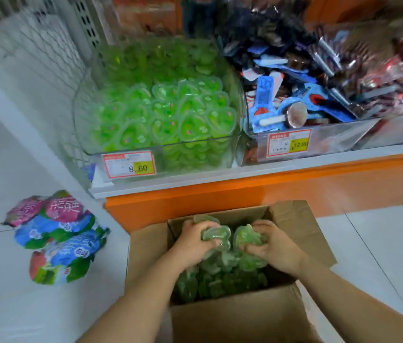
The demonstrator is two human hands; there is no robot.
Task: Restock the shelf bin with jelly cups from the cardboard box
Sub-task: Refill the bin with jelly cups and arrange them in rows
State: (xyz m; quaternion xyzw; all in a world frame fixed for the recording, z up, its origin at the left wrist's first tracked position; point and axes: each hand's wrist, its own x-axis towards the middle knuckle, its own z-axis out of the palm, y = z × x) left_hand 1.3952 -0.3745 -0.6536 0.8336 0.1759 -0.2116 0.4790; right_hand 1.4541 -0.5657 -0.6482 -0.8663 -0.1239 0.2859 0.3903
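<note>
Stock entry: jelly cups point(170, 115), shelf bin point(170, 144), cardboard box point(232, 318).
We record green, roughly heart-shaped cups heaped high in the clear shelf bin, whose front tag reads 8.60. More lie loose in the open brown cardboard box on the floor below the shelf. Our left hand point(195, 241) and right hand point(274, 246) each grip a bunch inside it.

Pale tiled floor point(381, 243) (glossy) under orange shelving point(245, 194).
</note>
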